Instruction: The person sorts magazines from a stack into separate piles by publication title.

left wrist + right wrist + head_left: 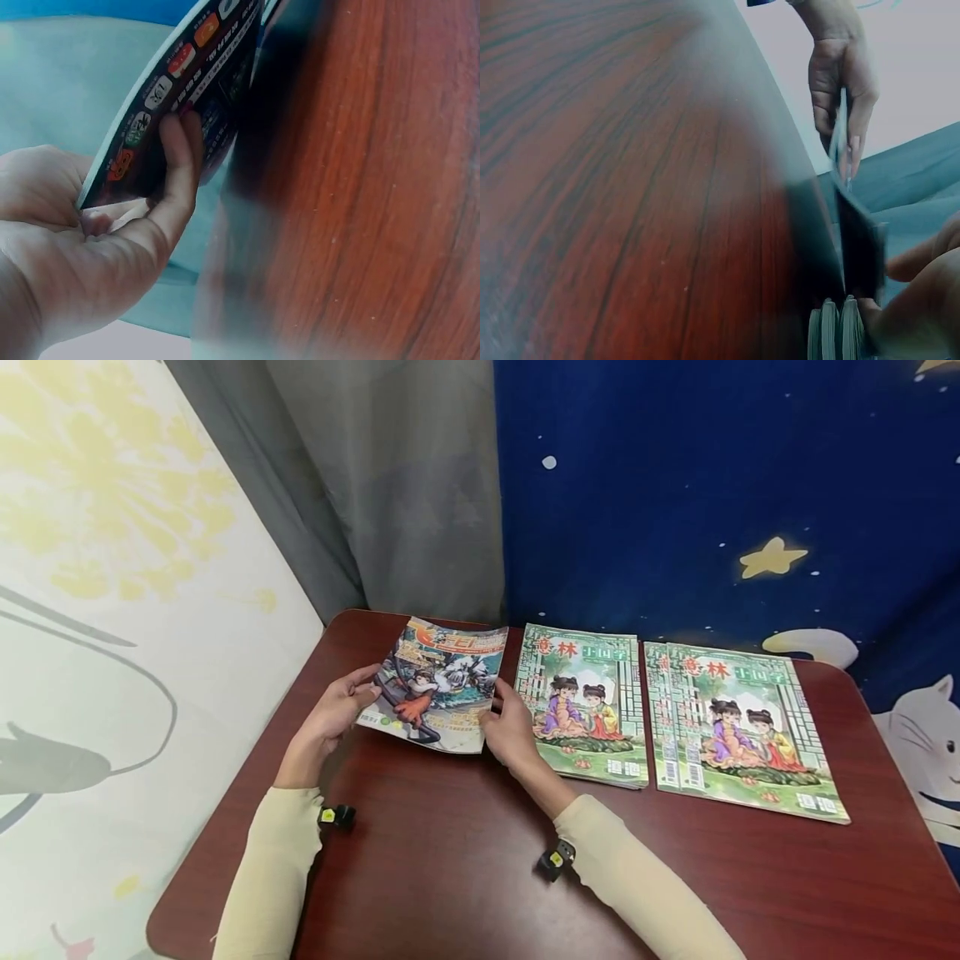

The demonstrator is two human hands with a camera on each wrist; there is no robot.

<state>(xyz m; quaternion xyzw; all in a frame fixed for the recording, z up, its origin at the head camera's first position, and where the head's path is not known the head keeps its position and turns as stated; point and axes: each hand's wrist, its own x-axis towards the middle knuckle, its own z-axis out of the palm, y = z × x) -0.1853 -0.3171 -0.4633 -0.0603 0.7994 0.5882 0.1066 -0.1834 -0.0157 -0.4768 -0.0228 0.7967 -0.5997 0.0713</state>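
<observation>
A comic magazine with a figure in red on its cover is held by both hands over the table's far left part. My left hand pinches its left edge, thumb on the cover; in the left wrist view the fingers lie against its dark back. At the right edge my right hand grips it, thumb on top. Just right of that hand lies a stack of green magazines, its page edges showing low in the right wrist view.
Farther right, more green magazines lie overlapping on the dark red table. Behind the table hang a grey curtain and a blue curtain with stars. A white patterned wall borders the left side.
</observation>
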